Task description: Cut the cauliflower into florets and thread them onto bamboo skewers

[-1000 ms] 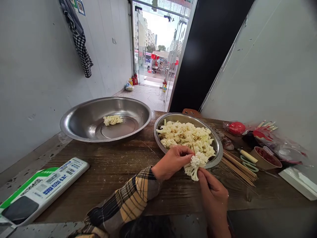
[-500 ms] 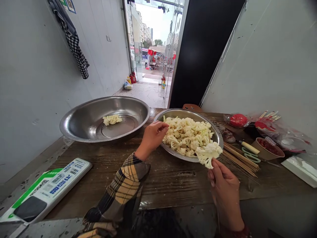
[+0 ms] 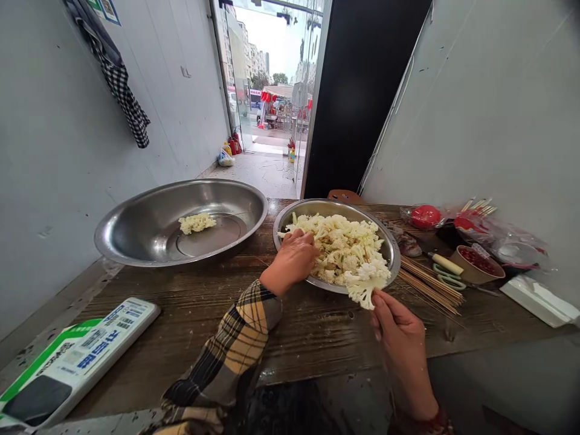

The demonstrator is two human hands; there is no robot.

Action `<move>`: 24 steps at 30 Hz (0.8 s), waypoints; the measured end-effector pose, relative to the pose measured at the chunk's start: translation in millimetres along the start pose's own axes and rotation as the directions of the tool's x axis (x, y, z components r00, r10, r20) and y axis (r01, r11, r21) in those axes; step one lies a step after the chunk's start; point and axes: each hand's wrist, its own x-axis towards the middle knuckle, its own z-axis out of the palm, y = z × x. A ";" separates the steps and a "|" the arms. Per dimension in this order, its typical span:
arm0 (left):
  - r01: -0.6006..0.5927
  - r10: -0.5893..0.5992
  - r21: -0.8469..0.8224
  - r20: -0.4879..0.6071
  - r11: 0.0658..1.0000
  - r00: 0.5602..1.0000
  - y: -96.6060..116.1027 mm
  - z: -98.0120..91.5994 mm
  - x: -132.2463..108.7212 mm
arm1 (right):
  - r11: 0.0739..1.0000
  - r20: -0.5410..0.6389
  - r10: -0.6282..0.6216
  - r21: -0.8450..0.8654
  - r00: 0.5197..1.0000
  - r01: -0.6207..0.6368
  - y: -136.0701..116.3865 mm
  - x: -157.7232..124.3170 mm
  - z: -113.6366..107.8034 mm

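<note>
In the head view my right hand (image 3: 399, 341) pinches a flat, branching cauliflower piece (image 3: 367, 283) by its stem, in front of the bowl's near right rim. My left hand (image 3: 294, 257) is over the left side of a steel bowl (image 3: 396, 266) heaped with cauliflower florets (image 3: 344, 241). Its fingers are curled down among the florets; the fingertips, and whatever they grip, are hidden. To the left, a larger steel basin (image 3: 136, 241) holds a small row of florets (image 3: 197, 223), with a thin stick seeming to stick out at its right.
Bamboo skewers (image 3: 432, 287) lie right of the bowl, beside green-handled scissors (image 3: 448, 278) and a knife with a pale handle (image 3: 446, 263). Farther right are a tub of red contents (image 3: 478, 263) and plastic bags. A white-and-green box (image 3: 102, 344) lies at the left front of the wooden table (image 3: 312, 344).
My left hand has gone from hovering at the bowl's left edge, fingers apart, down into the florets. My right hand still holds the cauliflower piece. The whole view has shifted slightly.
</note>
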 end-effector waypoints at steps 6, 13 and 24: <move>0.078 -0.163 -0.285 -0.289 0.955 0.943 -11.9 6.1 -2.4 | 1.000 -0.008 -0.013 -0.007 1.000 0.013 -0.9 -0.2 0.2; -0.001 -0.447 -0.984 -0.082 0.178 0.891 -9.2 -3.8 -14.6 | 0.999 0.054 0.021 -0.042 0.998 -0.018 1.4 -2.3 4.5; -0.037 -0.506 -0.997 -0.065 0.066 0.860 7.1 0.4 -14.5 | 0.989 0.178 0.033 -0.150 0.984 -0.006 2.1 -11.3 21.2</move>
